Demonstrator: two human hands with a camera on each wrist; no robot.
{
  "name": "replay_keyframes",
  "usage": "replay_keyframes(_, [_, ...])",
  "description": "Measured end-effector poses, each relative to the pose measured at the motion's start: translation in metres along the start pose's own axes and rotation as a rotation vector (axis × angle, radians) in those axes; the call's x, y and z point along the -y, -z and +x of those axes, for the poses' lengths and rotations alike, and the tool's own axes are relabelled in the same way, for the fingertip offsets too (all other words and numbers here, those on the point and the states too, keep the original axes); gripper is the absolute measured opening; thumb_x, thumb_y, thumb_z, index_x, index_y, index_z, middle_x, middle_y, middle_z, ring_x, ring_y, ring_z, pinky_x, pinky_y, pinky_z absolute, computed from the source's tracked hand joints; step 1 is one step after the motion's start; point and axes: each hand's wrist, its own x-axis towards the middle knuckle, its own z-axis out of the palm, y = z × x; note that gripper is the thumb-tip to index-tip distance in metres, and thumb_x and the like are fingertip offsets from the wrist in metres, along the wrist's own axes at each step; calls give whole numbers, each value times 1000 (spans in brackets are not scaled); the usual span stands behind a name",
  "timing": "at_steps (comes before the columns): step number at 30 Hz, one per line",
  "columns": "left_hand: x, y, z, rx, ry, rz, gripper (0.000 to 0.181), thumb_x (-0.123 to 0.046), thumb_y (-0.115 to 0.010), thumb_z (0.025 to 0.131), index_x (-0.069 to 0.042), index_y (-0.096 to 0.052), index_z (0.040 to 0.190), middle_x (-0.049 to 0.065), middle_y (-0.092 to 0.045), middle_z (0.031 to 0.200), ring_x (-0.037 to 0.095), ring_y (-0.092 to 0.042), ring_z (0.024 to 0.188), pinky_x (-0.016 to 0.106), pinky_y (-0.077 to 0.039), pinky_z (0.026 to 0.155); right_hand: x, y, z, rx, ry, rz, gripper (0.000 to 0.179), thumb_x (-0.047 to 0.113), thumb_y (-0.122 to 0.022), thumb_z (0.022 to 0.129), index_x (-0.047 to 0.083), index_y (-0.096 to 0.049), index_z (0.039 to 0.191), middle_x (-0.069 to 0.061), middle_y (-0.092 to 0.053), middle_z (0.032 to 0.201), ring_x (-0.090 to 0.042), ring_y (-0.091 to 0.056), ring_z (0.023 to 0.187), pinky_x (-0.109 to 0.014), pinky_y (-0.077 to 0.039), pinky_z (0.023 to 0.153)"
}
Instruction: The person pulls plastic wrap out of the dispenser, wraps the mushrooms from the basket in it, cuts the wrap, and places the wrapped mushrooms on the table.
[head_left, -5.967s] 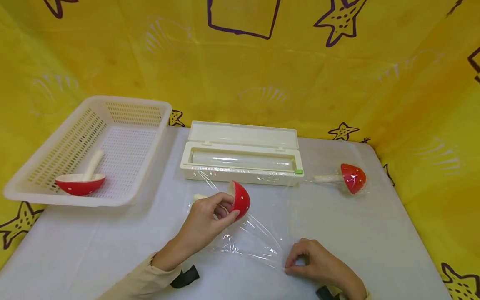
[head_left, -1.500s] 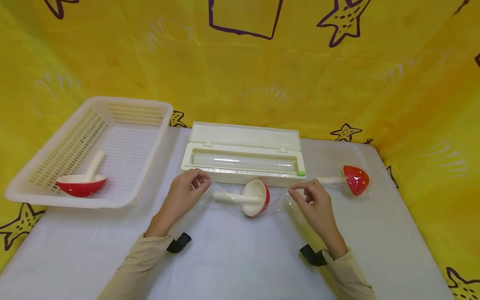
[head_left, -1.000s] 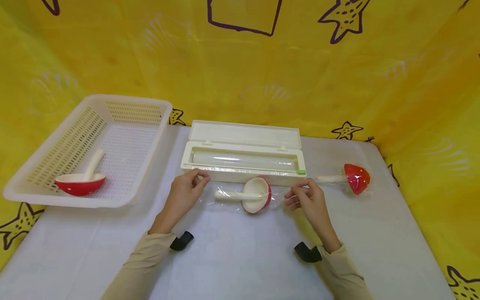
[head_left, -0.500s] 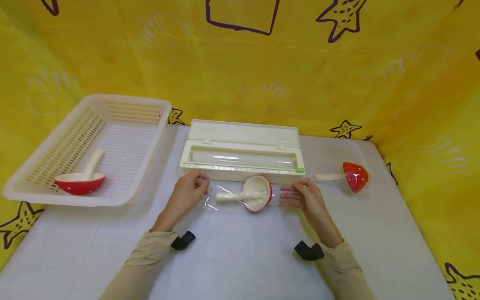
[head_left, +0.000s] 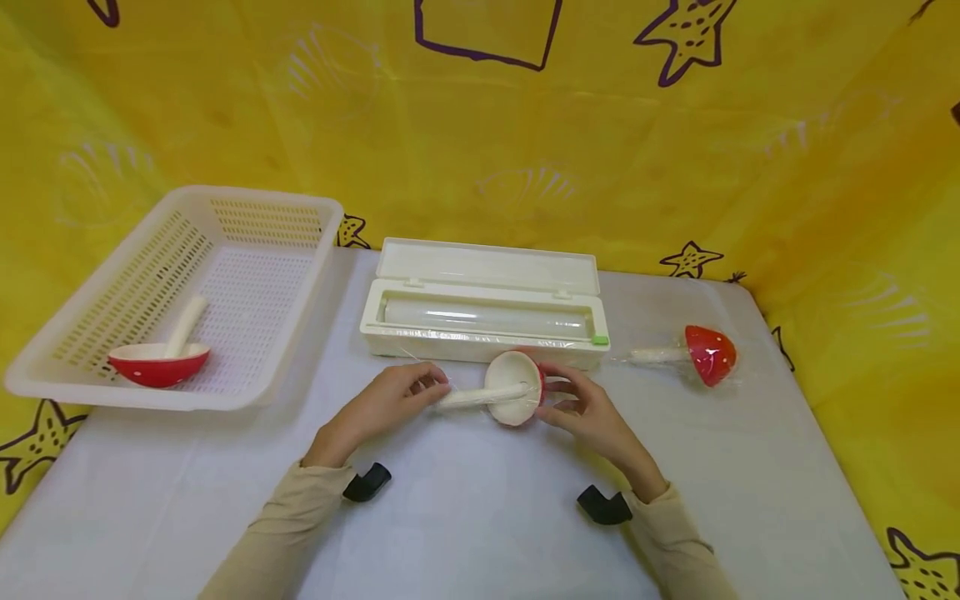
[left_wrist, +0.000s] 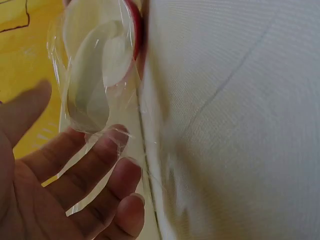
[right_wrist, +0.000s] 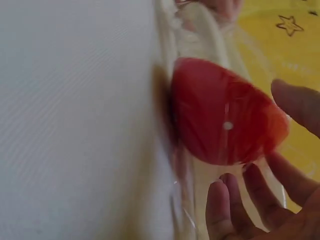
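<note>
A mushroom-shaped ladle (head_left: 512,400) with a red, white-dotted bowl and a white handle lies in clear plastic wrap (left_wrist: 120,92), handle to the left. At the handle's end, my left hand (head_left: 397,400) touches the film with its fingertips; its thumb stands apart in the left wrist view. My right hand (head_left: 588,412) is around the red bowl (right_wrist: 225,117). In the right wrist view its fingertips reach the bowl's side, while the thumb is off the surface. Just behind the ladle is an open cream wrap dispenser (head_left: 480,346) with a roll of film (head_left: 487,318) inside.
On the left stands a white plastic basket (head_left: 318,275) holding another red mushroom ladle (head_left: 161,365). A film-wrapped mushroom ladle (head_left: 708,356) lies at the right of the white-covered table (head_left: 480,525). A yellow patterned cloth (head_left: 480,150) hangs behind and at the sides.
Earlier my left hand held the ladle over spread film; then both hands pinched the film ends. Since then the film was let go, and both hands have moved inward to the handle and bowl.
</note>
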Motion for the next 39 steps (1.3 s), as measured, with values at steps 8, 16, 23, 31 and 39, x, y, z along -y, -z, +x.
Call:
replay_keyframes(8, [-3,-7,-2,51,-114,183,24,-11,-81,80,-13,-67,99,-5,-66,89,12,-54,83,32,-47,79,-4,-11,-1,-38,96,-172,85,9,-89,72,10,-43,143,-12,-52,139,-28,-61,113,-33,-56,87])
replay_keyframes(16, [-8,-4,-9,37,-157,204,16,-8,-73,88,-10,-70,103,-3,-68,90,11,-54,81,31,-48,77,0,-15,-1,-47,245,-264,81,8,-93,65,4,-49,133,-12,-59,128,-25,-62,105,-29,-54,79])
replay_keyframes(23, [-11,4,-10,94,-190,115,16,-11,-70,91,-11,-69,108,-6,-65,84,5,-50,73,21,-44,68,-2,-16,-1,-64,324,-377,96,15,-98,57,2,-43,135,-12,-55,128,-24,-55,109,-35,-51,82])
replay_keyframes(31, [-16,6,-11,112,-236,68,16,-12,-65,95,-11,-66,111,-4,-61,80,4,-49,72,20,-43,68,-1,-17,-1,-117,305,-350,110,14,-100,51,0,-33,137,-12,-50,133,-24,-50,115,-40,-48,87])
replay_keyframes(39, [-22,8,-13,121,-238,54,20,-16,-63,97,-11,-66,116,0,-64,85,5,-50,76,21,-43,71,1,-25,0,-167,297,-370,102,12,-98,55,2,-35,136,-12,-49,133,-23,-48,114,-35,-45,85])
